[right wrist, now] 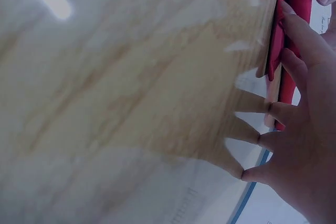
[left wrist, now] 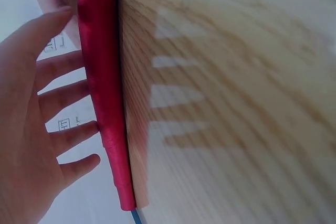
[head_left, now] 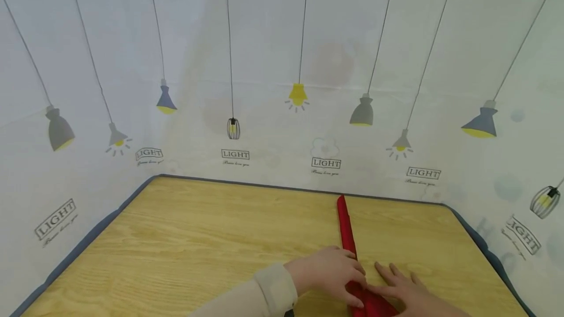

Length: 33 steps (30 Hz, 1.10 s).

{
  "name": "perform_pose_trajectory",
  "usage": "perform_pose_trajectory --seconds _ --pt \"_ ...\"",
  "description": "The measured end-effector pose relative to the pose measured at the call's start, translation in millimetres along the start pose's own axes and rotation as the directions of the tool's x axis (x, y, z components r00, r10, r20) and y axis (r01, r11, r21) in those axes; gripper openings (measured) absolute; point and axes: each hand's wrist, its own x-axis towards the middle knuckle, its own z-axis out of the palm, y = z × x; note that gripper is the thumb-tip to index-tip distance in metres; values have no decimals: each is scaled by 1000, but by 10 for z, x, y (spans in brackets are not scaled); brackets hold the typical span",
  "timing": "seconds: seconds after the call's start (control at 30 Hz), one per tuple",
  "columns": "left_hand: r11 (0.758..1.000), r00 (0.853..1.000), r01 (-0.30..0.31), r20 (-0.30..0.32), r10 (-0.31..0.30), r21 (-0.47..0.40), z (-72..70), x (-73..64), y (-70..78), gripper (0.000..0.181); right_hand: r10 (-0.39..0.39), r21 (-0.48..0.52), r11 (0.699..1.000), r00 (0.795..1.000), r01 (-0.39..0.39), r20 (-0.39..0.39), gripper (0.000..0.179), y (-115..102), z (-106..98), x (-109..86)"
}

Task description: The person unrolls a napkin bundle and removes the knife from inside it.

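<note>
A long roll of red cloth (head_left: 345, 226) lies on the wooden table, running from near my body toward the far edge. My left hand (head_left: 328, 270) rests over the near part of the roll. In the left wrist view, its extended fingers touch the side of the red roll (left wrist: 102, 66), with the thumb near the upper end. My right hand (head_left: 410, 290) lies just right of the roll, fingers spread on the tabletop. The right wrist view shows its thumb and one finger pressing a flat flap of the red cloth (right wrist: 277, 40) beside the rolled part.
The light wood tabletop (head_left: 198, 238) is glossy and reflects the hands. A dark blue edge (head_left: 264, 186) runs around it. White sheets printed with hanging lamps (head_left: 273, 38) stand behind and at both sides. Something dark shows partly below the left wrist.
</note>
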Motion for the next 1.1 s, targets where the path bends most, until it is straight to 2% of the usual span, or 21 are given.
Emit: perform_pose_trajectory --seconds 0.27,0.47,0.6,0.73,0.9,1.1 --pt "999 999 -18 -36 17 -29 17 -76 -36 48 13 33 999 1000 -13 -4 59 -68 -6 -15" --pt "999 999 -17 -34 15 -42 26 -131 -56 51 17 41 999 1000 -17 -20 62 -106 -17 -34" --pt "999 998 -24 -65 21 -42 46 -159 -58 49 9 54 998 1000 -7 -27 62 -123 -11 -47" --pt "1000 997 -29 -69 29 -4 31 -200 -57 55 0 47 999 999 1 -41 62 -148 -16 -46" --pt "999 999 -24 -33 25 38 38 -237 -46 61 -18 26 999 998 20 -56 60 -167 -19 -53" --pt "997 999 -17 -29 20 78 111 -262 -65 55 54 41 998 998 -52 -35 61 -170 -9 -51"
